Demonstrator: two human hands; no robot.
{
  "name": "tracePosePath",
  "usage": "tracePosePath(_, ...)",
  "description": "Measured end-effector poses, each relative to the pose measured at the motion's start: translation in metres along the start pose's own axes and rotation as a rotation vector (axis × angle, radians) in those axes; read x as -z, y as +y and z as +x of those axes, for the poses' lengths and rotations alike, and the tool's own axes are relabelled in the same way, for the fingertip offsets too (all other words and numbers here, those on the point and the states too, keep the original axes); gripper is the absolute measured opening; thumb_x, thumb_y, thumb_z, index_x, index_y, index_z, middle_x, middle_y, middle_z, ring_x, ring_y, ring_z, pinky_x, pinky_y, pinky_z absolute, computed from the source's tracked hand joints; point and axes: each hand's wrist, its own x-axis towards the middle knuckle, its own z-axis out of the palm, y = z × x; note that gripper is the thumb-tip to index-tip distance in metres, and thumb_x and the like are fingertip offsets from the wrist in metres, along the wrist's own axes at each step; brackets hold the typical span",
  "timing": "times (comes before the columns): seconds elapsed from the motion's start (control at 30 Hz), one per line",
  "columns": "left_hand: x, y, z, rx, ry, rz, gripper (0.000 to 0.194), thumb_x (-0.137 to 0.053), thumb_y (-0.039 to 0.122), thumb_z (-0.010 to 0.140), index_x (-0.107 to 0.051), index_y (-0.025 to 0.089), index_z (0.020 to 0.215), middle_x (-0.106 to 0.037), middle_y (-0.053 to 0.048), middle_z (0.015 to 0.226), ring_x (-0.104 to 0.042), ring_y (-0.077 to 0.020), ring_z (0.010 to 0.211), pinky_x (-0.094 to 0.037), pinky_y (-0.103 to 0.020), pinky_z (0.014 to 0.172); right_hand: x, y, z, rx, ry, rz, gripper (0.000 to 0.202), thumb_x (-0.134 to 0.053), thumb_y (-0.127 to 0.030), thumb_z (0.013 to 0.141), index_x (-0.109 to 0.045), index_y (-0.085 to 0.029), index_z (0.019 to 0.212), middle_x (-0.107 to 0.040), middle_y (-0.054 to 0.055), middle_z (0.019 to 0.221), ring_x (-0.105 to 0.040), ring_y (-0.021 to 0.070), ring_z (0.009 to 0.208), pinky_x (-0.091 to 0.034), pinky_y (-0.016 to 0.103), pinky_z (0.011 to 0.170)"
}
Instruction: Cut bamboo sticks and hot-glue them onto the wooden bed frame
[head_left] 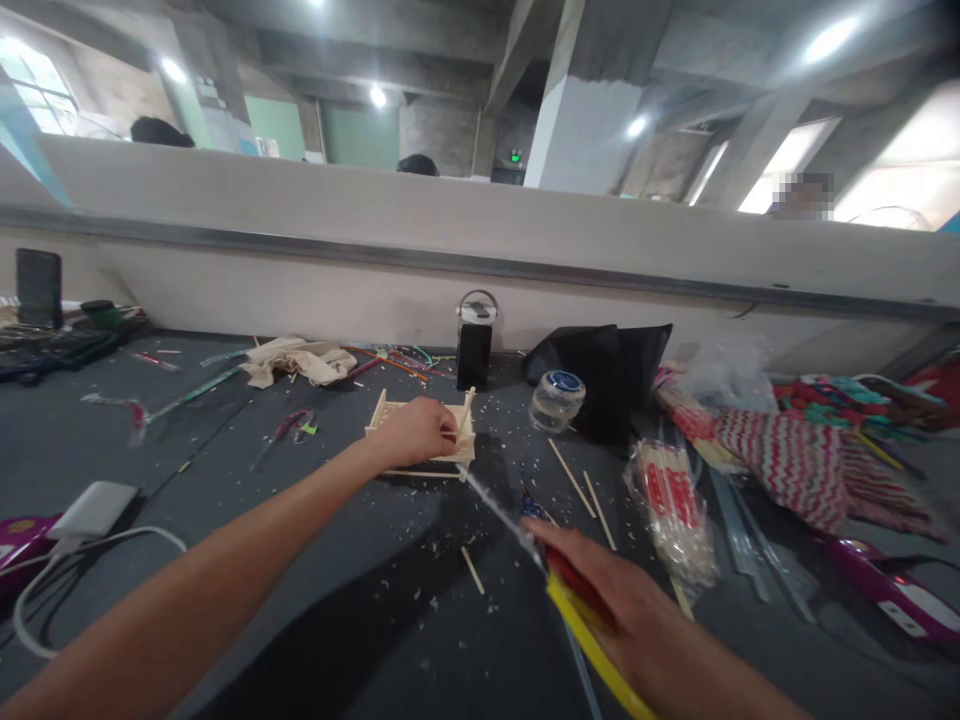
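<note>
A small frame of pale wooden sticks [420,472] lies on the dark table ahead of me. My left hand [416,432] rests over it, its fingers closed on the stick frame and covering much of its middle. One stick stands up at the frame's right end. My right hand [611,590] is wrapped around a tool with a yellow-and-red handle [589,640]. From this handle a long, thin, pale shaft [499,508] runs forward, its tip at the frame's near right corner. Motion smears the shaft, so its exact kind is not plain.
Loose sticks [571,478] and pale chips lie scattered about. Behind stand a phone [473,357], a clear jar [556,402] and a black bag [607,370]. A packet of sticks [673,510] and knitted cloth [787,465] lie right; a white adapter [95,508] with cable lies left.
</note>
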Motion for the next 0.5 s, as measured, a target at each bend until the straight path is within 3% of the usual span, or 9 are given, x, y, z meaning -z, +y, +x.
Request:
tracePosePath(0.07, 0.000, 0.000, 0.000, 0.003, 0.001, 0.001, 0.015, -0.058, 0.020, 0.068, -0.071, 0.015, 0.069, -0.066, -0.001, 0.066, -0.053, -0.0130, 0.060, -0.032, -0.022, 0.054, 0.012, 0.010, 0.009, 0.057, 0.126, -0.140, 0.053, -0.051, -0.018, 0.081, -0.043, -0.029, 0.132, -0.059, 0.009, 0.118, -0.059, 0.0227, 0.101, -0.049, 0.038, 0.087)
tracePosePath(0.17, 0.000, 0.001, -0.001, 0.004, 0.005, 0.004, 0.015, -0.058, 0.020, 0.069, -0.072, 0.015, 0.069, -0.066, -0.002, 0.067, -0.054, -0.0130, 0.061, -0.032, -0.022, 0.054, 0.027, 0.021, 0.027, 0.075, 0.249, -0.342, 0.039, -0.053, -0.019, 0.079, -0.054, -0.025, 0.118, -0.062, 0.007, 0.105, -0.060, 0.0237, 0.095, -0.048, 0.039, 0.085)
tracePosePath(0.37, -0.001, 0.000, -0.001, 0.015, 0.005, 0.008, 0.016, -0.057, 0.021, 0.070, -0.072, 0.016, 0.068, -0.065, -0.001, 0.065, -0.053, -0.0133, 0.060, -0.032, -0.022, 0.053, 0.030, 0.021, 0.051, 0.100, 0.210, -0.589, 0.037, -0.053, -0.016, 0.078, -0.057, -0.024, 0.114, -0.064, 0.006, 0.094, -0.063, 0.0219, 0.084, -0.050, 0.032, 0.073)
tracePosePath(0.5, -0.001, -0.001, -0.001, 0.017, 0.003, -0.001, 0.016, -0.058, 0.023, 0.070, -0.073, 0.016, 0.071, -0.066, -0.002, 0.066, -0.054, -0.0138, 0.060, -0.033, -0.023, 0.053, 0.025, 0.013, 0.052, 0.091, 0.183, -0.605, 0.036, -0.052, -0.015, 0.076, -0.058, -0.024, 0.111, -0.065, 0.005, 0.091, -0.064, 0.0213, 0.083, -0.050, 0.031, 0.072)
